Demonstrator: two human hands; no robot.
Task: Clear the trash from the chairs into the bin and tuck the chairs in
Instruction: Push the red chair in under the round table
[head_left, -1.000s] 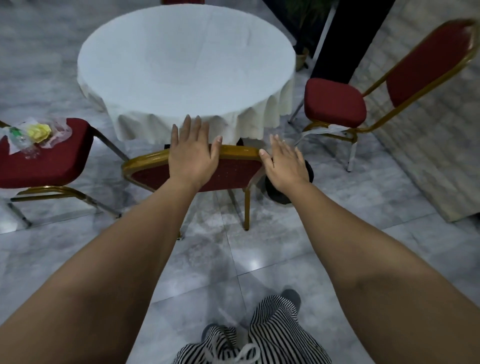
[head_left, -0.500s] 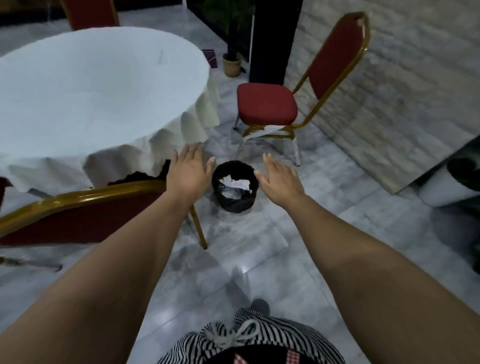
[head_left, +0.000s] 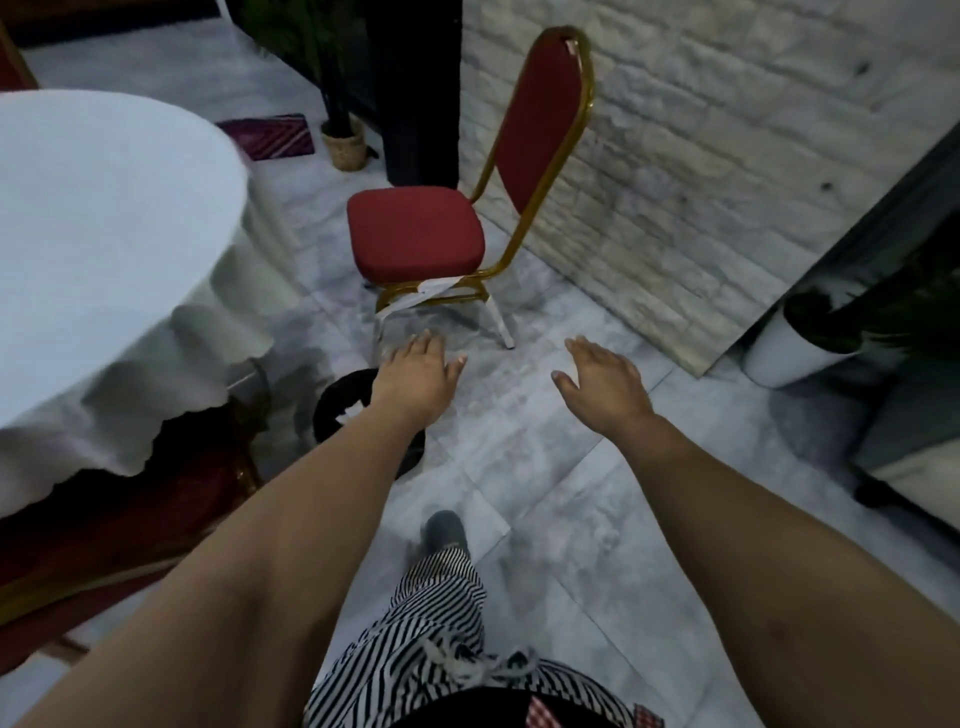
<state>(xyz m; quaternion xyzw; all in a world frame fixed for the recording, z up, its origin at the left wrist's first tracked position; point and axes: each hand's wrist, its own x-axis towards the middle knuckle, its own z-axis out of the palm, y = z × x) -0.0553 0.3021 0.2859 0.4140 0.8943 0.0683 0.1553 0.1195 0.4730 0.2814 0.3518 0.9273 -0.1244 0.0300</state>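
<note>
Grey marble floor (head_left: 545, 441), brick wall (head_left: 727, 156)

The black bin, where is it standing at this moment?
In the head view the black bin stands on the floor left of centre, beside the table, partly hidden by the left forearm.

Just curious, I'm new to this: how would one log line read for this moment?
left hand: open, empty | right hand: open, empty | red chair: untucked, seat bare | bin: holds trash

— Floor (head_left: 545, 447)? Grey marble tiles, dimly lit.
— Walls? Pale brick wall (head_left: 701, 156) at right, dark pillar (head_left: 421, 88) behind, potted plant (head_left: 343, 140) beside it, white planter (head_left: 779, 353) lower right.
</note>
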